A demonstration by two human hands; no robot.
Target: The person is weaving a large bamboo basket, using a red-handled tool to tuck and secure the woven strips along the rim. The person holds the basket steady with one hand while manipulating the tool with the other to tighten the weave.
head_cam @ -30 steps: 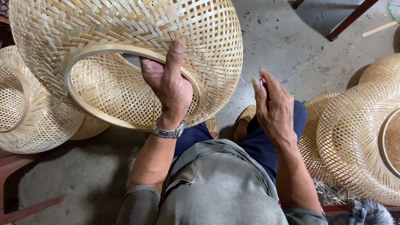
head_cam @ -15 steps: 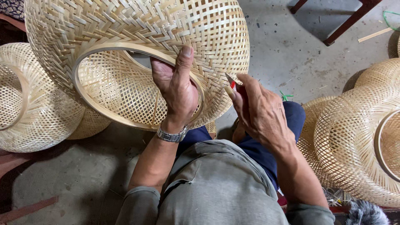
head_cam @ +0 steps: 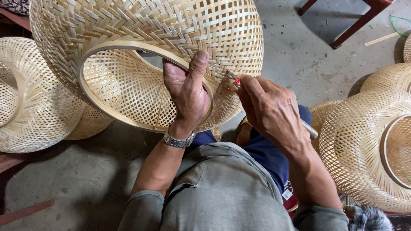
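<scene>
A large round woven bamboo shade (head_cam: pixel 171 30) rests against my knees, its ringed opening (head_cam: pixel 107 47) facing me. My left hand (head_cam: pixel 186 92) grips the rim of that opening, thumb on the outer weave, fingers inside. My right hand (head_cam: pixel 269 109) is closed on a small metal tool (head_cam: pixel 236 80) with a red part near its tip. The tool's tip touches the weave just right of my left thumb, and its grey handle end (head_cam: pixel 309 129) sticks out behind my palm.
More woven bamboo shades lie on the concrete floor (head_cam: pixel 55 179): one at the left (head_cam: pixel 25 98), several at the right (head_cam: pixel 364 145). A red-brown wooden stool leg (head_cam: pixel 359 23) stands at the top right. A thin stick (head_cam: pixel 381 38) lies near it.
My right hand has moved left and up from beside my knee until the tool's tip meets the shade's weave. The view has shifted, so the shade sits more to the right. My left hand keeps its grip.
</scene>
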